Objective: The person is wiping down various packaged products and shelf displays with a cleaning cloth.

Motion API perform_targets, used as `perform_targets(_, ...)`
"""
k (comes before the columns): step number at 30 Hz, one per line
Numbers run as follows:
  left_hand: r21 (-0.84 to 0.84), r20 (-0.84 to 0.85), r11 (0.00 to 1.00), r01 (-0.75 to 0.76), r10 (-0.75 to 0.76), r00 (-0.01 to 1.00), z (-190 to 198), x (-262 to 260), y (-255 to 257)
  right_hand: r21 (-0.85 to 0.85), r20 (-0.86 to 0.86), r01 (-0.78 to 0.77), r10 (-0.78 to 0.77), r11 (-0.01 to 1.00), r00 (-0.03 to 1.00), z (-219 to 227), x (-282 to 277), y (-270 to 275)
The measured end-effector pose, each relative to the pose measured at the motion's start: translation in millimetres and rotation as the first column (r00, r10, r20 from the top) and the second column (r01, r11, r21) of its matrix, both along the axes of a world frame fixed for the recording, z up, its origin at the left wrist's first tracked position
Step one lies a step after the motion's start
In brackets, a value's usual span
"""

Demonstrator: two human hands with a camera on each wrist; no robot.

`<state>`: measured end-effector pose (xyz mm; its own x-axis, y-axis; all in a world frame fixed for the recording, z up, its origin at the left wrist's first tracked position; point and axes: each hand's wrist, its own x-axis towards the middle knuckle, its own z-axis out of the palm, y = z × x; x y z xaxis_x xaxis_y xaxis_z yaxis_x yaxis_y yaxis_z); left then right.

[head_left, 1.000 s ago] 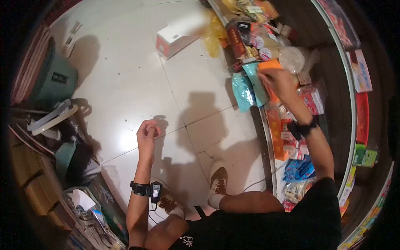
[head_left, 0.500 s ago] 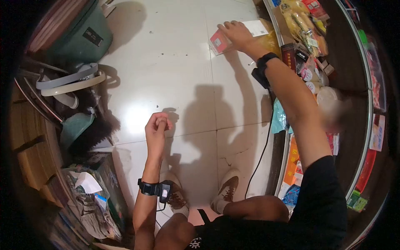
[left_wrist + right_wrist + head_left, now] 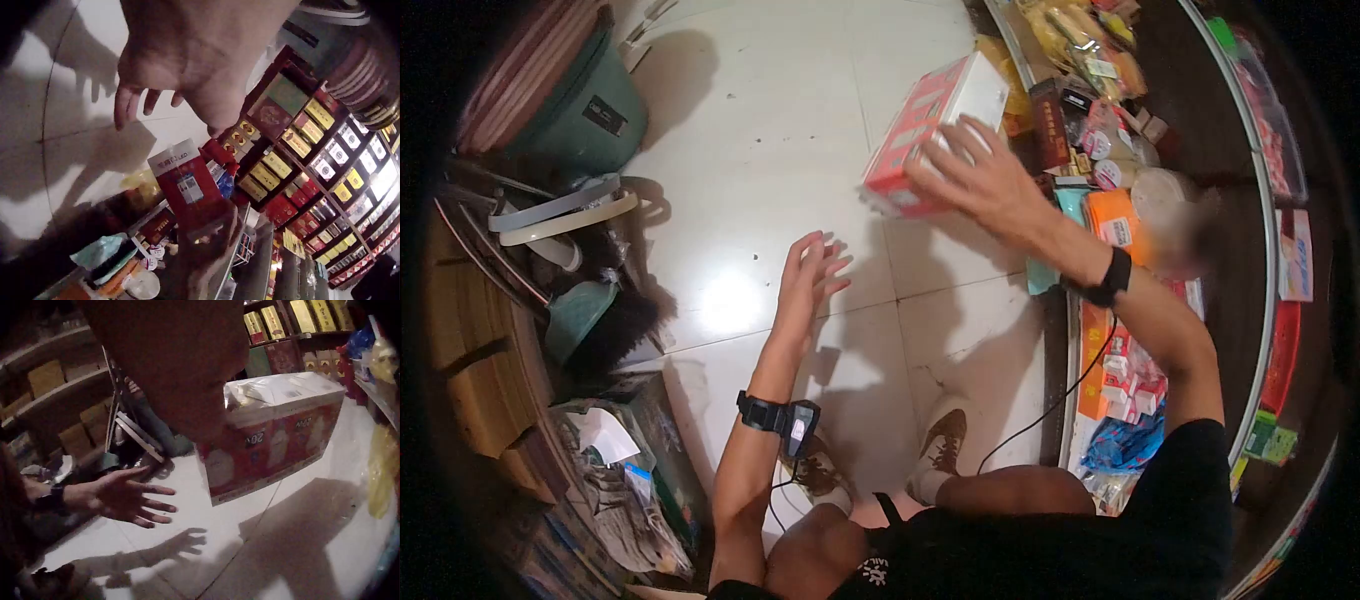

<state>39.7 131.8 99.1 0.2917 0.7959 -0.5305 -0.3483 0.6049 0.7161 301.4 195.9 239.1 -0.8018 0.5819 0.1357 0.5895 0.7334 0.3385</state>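
- White floor tiles (image 3: 760, 130) fill the middle of the shop, with my shadow falling across them.
- Along the right runs a low display shelf (image 3: 1068, 330) crowded with packets and small boxes.
- At the far left stands a green bucket (image 3: 585, 110), with a dark brush (image 3: 615, 330) near it on the floor.
- My right hand (image 3: 980, 185) holds a red and white carton (image 3: 925, 125) up off the floor, lifted in the air beside the shelf.
- The right hand's fingers (image 3: 965, 140) are spread wide and wrap over the carton's near end, gripping it from above.
- In the right wrist view the carton (image 3: 275, 434) hangs tilted under my palm, its red side printed with white figures, its top white.
- My left hand (image 3: 808, 280) hovers open over the tiles, below and to the left of the carton, touching nothing.
- Its fingers (image 3: 830, 262) are straight and fanned apart, palm turned toward the carton.
- From the left wrist view the carton (image 3: 187, 187) shows end-on, with stocked wall shelves (image 3: 300, 144) behind it.
- A black band (image 3: 1112, 278) sits on my right wrist and another band (image 3: 762, 412) on my left.
- One brown shoe (image 3: 940, 445) rests on the tile near the shelf.
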Motion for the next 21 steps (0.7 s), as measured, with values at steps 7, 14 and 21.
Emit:
perform_targets(7, -0.097, 0.532, 0.960, 0.262, -0.172, 0.829, 8.8, 31.9, -17.5, -0.170, -0.138, -0.005, -0.018, 0.985, 0.990, 28.6, -9.8, -117.4)
perform_targets(14, 0.008, 0.302, 0.979, 0.205, -0.198, 0.932, 33.0, 30.6, -45.2, -0.421, -0.174, 0.135, -0.226, 0.897, 0.958, 47.0, -3.6, -167.9)
perform_targets(21, 0.483, -0.018, 0.810, 0.333, -0.372, 0.928, 29.6, 11.5, -36.0, -0.494, -0.547, 0.404, -0.636, 0.770, 0.543, 4.7, 74.1, -159.0)
